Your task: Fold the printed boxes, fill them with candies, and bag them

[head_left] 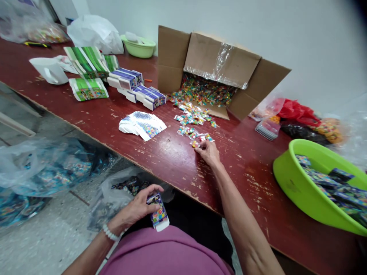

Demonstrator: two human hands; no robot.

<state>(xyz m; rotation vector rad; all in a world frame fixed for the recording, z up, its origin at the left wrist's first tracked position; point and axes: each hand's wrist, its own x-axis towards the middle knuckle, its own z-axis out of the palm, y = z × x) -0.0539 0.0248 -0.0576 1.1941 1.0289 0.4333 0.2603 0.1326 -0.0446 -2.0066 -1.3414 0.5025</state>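
My left hand [142, 204] holds a small purple printed carton [159, 214] over my lap, its white end flap folded outward at the bottom. My right hand [209, 152] rests on the red table at the near end of a trail of small wrapped candies [189, 131]. Its thumb and index finger close on one wrapped candy [195, 144] with a yellow and red middle. Behind the trail, a cardboard box [222, 57] lies on its side, with more candies spilling from its mouth. Left of the trail lies a fanned stack of shiny printed pouches or cards [142, 124].
Folded purple cartons [149, 95] and green cartons [88, 89] lie at the back left beside a white mug [50, 70]. On the right stands a lime green basin [289, 179] with filled packs. Plastic bags [71, 164] sit on the floor at left.
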